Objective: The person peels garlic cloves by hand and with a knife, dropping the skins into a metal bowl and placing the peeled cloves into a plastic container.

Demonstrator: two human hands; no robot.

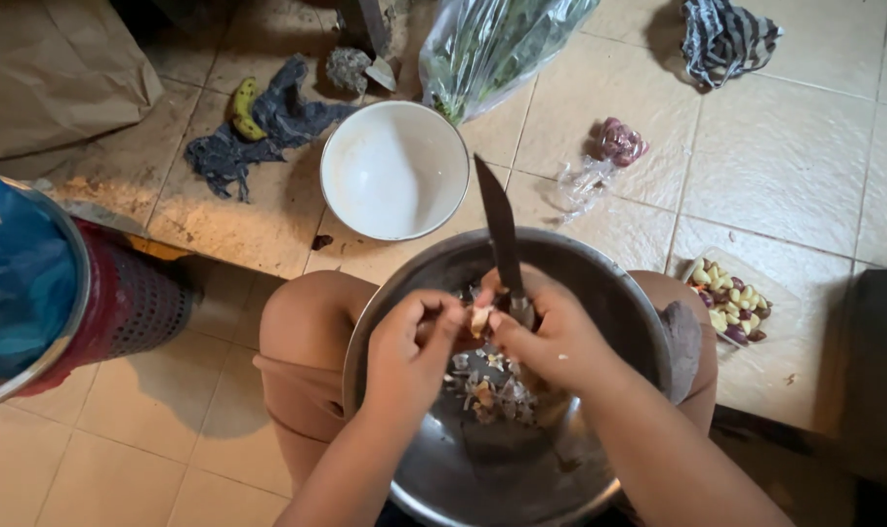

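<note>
**Peeling a clove over the steel bowl**

You are pinching one small pale clove between the fingertips of both hands, and it is sitting just above the middle of the steel bowl. Your left hand is closing narrowly on the clove's left side. Your right hand is gripping one knife by its handle while its fingertips are touching the clove; the dark blade is pointing up and away from you, crossing the bowl's far rim. Below your hands, a heap of peelings is lying on the bowl's bottom; the pieces are too many and too small to count.

The bowl is resting on your knees, and its rim is boxing your hands in on all sides, with open room only upward and toward its near half. Just beyond the far rim, one empty white bowl is standing on the tiled floor, near the knife tip. To the right of the steel bowl, one clear tray of peeled cloves is lying close by. To the left, one red mesh basket is standing, well apart. Farther back, one clear bag of greens, one small knotted bag and two crumpled cloths, a dark cloth and a striped cloth, are lying well clear.
</note>
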